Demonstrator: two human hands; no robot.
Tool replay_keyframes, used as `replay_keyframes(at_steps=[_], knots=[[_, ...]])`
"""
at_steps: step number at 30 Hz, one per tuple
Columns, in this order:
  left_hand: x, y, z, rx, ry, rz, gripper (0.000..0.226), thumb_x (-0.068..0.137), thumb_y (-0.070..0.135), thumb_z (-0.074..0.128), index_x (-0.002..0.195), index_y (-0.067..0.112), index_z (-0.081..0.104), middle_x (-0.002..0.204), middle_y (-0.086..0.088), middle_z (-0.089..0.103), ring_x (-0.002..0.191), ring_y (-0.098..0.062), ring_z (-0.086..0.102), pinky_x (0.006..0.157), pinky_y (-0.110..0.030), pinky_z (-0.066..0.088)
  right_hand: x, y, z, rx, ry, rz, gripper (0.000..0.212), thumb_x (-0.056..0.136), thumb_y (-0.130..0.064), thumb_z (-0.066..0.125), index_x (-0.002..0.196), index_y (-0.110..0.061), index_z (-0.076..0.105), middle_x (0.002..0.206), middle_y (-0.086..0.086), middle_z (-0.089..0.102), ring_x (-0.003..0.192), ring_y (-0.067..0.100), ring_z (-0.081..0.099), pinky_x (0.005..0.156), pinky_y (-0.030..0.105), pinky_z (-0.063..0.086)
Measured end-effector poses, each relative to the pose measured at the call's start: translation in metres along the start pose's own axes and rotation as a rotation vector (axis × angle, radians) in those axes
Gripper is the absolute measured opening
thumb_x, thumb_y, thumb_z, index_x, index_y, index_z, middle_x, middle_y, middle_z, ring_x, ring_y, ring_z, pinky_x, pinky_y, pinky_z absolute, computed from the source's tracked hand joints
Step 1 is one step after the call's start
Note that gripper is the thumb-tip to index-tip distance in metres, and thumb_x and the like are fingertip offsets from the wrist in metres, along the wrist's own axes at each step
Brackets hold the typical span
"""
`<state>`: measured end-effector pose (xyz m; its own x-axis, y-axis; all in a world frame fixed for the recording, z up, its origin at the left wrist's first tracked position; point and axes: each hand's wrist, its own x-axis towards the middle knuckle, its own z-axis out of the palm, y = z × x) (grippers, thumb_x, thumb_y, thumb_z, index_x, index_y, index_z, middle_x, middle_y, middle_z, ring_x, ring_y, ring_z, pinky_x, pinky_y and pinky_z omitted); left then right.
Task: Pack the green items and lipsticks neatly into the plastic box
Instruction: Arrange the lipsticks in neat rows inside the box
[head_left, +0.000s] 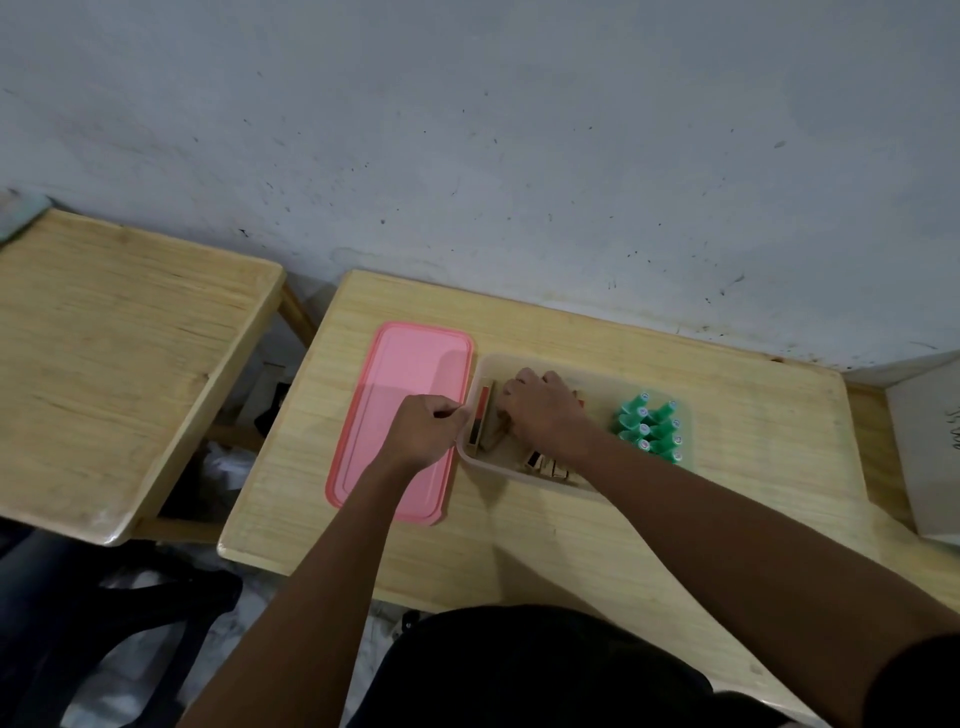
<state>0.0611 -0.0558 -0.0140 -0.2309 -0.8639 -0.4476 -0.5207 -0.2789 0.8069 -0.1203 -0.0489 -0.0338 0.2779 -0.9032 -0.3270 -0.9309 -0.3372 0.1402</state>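
A translucent plastic box (485, 366) sits on the wooden table. Several green bottles (650, 428) stand packed at its right end. Lipsticks (482, 415) lie at its left end, and more lipsticks (550, 464) show by the near wall. My right hand (540, 410) is inside the box, fingers curled down over the lipsticks; what it grips is hidden. My left hand (427, 428) is closed against the box's left rim, over the pink lid.
The pink lid (410, 374) lies flat left of the box. A second wooden table (114, 353) stands to the left across a gap. A grey wall runs behind. A white box (930, 441) sits at the right edge.
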Motion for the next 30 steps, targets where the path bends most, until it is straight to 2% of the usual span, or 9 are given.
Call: replay_keyframes(at_steps=[5, 8, 11, 16, 18, 21, 25, 27, 30], knots=[[0.000, -0.002, 0.001, 0.010, 0.012, 0.012, 0.023, 0.091, 0.025, 0.060, 0.103, 0.009, 0.071, 0.090, -0.003, 0.072, 0.085, -0.018, 0.068, 0.085, -0.041, 0.057, -0.008, 0.027, -0.017, 0.315, -0.037, -0.116, 0.024, 0.087, -0.038, 0.067, 0.108, -0.028, 0.064, 0.106, -0.007, 0.067, 0.102, 0.017, 0.057, 0.084, 0.034, 0.041], [0.000, -0.001, 0.001, 0.030, 0.016, 0.021, 0.022, 0.091, 0.024, 0.060, 0.102, 0.008, 0.072, 0.089, -0.006, 0.073, 0.084, -0.022, 0.069, 0.084, -0.044, 0.057, -0.018, 0.041, -0.031, 0.749, -0.074, 0.009, 0.025, 0.079, -0.040, 0.076, 0.101, -0.032, 0.065, 0.095, -0.014, 0.065, 0.090, 0.009, 0.059, 0.075, 0.030, 0.043], [0.001, -0.001, 0.001, 0.043, 0.023, 0.018, 0.022, 0.091, 0.024, 0.061, 0.102, 0.008, 0.071, 0.089, -0.008, 0.073, 0.083, -0.024, 0.070, 0.083, -0.045, 0.058, -0.023, 0.049, -0.039, 1.038, -0.083, 0.083, 0.017, 0.079, -0.034, 0.079, 0.091, -0.028, 0.070, 0.091, -0.007, 0.069, 0.086, 0.014, 0.064, 0.074, 0.025, 0.047], [0.002, -0.002, 0.002, 0.061, 0.027, 0.019, 0.024, 0.091, 0.021, 0.061, 0.107, 0.006, 0.070, 0.095, -0.007, 0.072, 0.087, -0.022, 0.069, 0.086, -0.041, 0.057, -0.024, 0.051, -0.034, 1.058, -0.130, 0.121, 0.019, 0.090, -0.026, 0.068, 0.106, -0.018, 0.074, 0.106, 0.000, 0.072, 0.100, 0.020, 0.065, 0.085, 0.030, 0.048], [0.001, -0.001, 0.003, 0.068, 0.036, 0.022, 0.025, 0.091, 0.021, 0.060, 0.108, 0.005, 0.069, 0.093, -0.005, 0.070, 0.086, -0.020, 0.068, 0.085, -0.037, 0.057, -0.025, 0.051, -0.031, 1.082, -0.146, 0.161, 0.027, 0.090, -0.024, 0.066, 0.116, -0.016, 0.069, 0.112, 0.003, 0.069, 0.099, 0.017, 0.063, 0.082, 0.027, 0.046], [0.000, -0.002, 0.004, 0.070, 0.045, 0.028, 0.025, 0.092, 0.022, 0.059, 0.108, 0.006, 0.069, 0.091, -0.004, 0.070, 0.083, -0.018, 0.068, 0.079, -0.029, 0.056, -0.025, 0.050, -0.029, 1.090, -0.132, 0.198, 0.039, 0.086, -0.029, 0.072, 0.122, -0.016, 0.063, 0.107, 0.003, 0.065, 0.087, 0.010, 0.060, 0.071, 0.023, 0.044], [0.000, -0.002, 0.004, 0.061, 0.050, 0.032, 0.024, 0.092, 0.022, 0.059, 0.108, 0.006, 0.069, 0.093, -0.005, 0.071, 0.084, -0.019, 0.068, 0.081, -0.032, 0.057, -0.026, 0.047, -0.028, 1.115, -0.099, 0.218, 0.035, 0.085, -0.036, 0.073, 0.113, -0.016, 0.067, 0.098, 0.000, 0.070, 0.088, 0.015, 0.066, 0.082, 0.035, 0.052], [0.001, -0.003, 0.004, 0.063, 0.051, 0.038, 0.024, 0.092, 0.022, 0.059, 0.107, 0.006, 0.070, 0.093, -0.005, 0.071, 0.084, -0.018, 0.068, 0.082, -0.032, 0.057, -0.027, 0.046, -0.026, 1.152, -0.053, 0.243, 0.025, 0.088, -0.037, 0.069, 0.102, -0.016, 0.069, 0.084, 0.002, 0.073, 0.074, 0.012, 0.067, 0.074, 0.034, 0.054], [0.001, -0.003, 0.005, 0.054, 0.056, 0.038, 0.024, 0.092, 0.022, 0.060, 0.107, 0.006, 0.070, 0.089, -0.003, 0.070, 0.083, -0.018, 0.068, 0.081, -0.032, 0.057, -0.027, 0.046, -0.023, 1.085, -0.021, 0.284, 0.034, 0.087, -0.048, 0.067, 0.085, -0.014, 0.070, 0.068, -0.002, 0.069, 0.055, 0.005, 0.058, 0.061, 0.026, 0.045]])
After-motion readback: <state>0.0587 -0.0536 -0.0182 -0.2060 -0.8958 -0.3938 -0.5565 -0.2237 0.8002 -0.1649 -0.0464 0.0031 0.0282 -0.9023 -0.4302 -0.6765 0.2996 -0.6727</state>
